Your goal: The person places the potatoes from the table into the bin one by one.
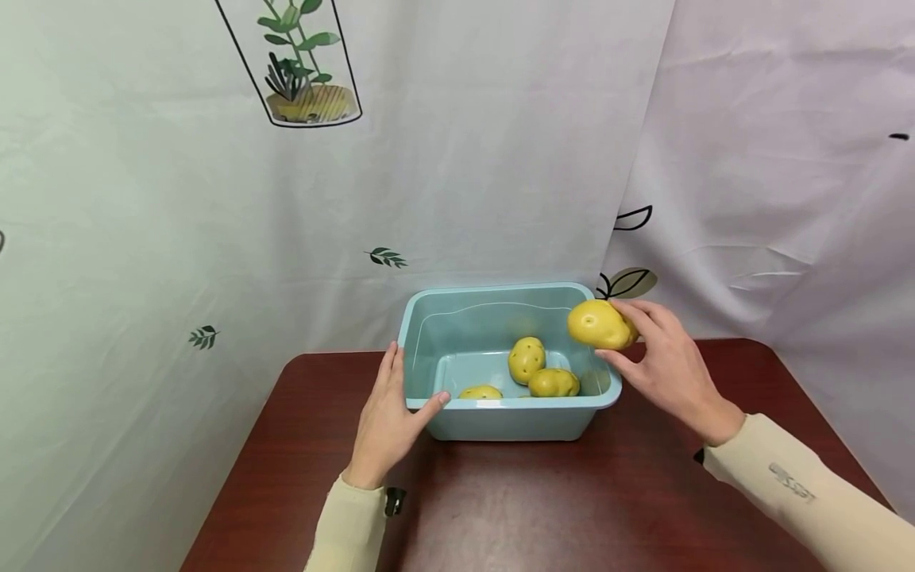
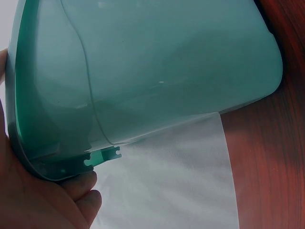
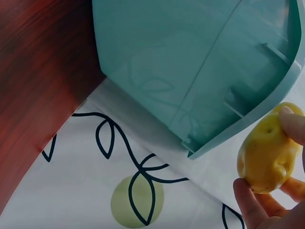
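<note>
My right hand [image 1: 672,365] pinches a yellow potato [image 1: 600,323] between thumb and fingers, above the right rim of a light-blue plastic bin [image 1: 503,421]. In the right wrist view, the same potato [image 3: 268,150] sits between the fingertips, beside the bin's rim. At the bin's front left corner rests my left hand [image 1: 386,425], its fingers extended along the left side and its thumb on the front rim. Inside the bin lie several potatoes, among them one upright potato [image 1: 526,360] and one lying on its side [image 1: 554,383]; another potato [image 1: 481,392] is partly hidden by the front wall.
The bin stands on a dark red wood-grain table [image 1: 500,508], near its far edge. Behind the table hangs a white cloth [image 1: 500,183] printed with leaves and a plant jar.
</note>
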### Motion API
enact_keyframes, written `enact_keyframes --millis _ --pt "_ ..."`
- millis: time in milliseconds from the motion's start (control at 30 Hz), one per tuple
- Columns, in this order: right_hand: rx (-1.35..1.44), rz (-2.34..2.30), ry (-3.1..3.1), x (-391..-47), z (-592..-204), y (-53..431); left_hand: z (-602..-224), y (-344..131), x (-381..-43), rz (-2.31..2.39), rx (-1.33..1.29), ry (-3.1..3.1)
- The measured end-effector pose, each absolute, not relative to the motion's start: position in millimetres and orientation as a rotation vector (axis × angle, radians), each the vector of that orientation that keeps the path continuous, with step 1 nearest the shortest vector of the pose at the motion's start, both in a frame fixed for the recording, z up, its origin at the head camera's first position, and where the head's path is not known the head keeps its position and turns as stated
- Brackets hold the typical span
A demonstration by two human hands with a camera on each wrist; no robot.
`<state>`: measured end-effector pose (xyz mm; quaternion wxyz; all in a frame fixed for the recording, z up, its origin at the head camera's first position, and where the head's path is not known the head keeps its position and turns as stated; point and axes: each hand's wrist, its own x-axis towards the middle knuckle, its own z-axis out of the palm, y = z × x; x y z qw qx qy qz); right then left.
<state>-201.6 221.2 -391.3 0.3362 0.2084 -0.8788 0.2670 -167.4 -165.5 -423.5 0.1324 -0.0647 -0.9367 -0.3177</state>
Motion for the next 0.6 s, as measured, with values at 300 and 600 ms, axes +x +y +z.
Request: enact_keyframes --millis 300,600 --pt "0.562 0.721 -2.307 -206.8 -391.8 215.5 -424.4 -165.5 -168.1 -0.918 -0.193 -2.713" --pt "0.595 0.711 -2.317 -210.0 -393.5 205.2 -424.4 -165.6 -168.1 -0.918 -0.19 -2.719"
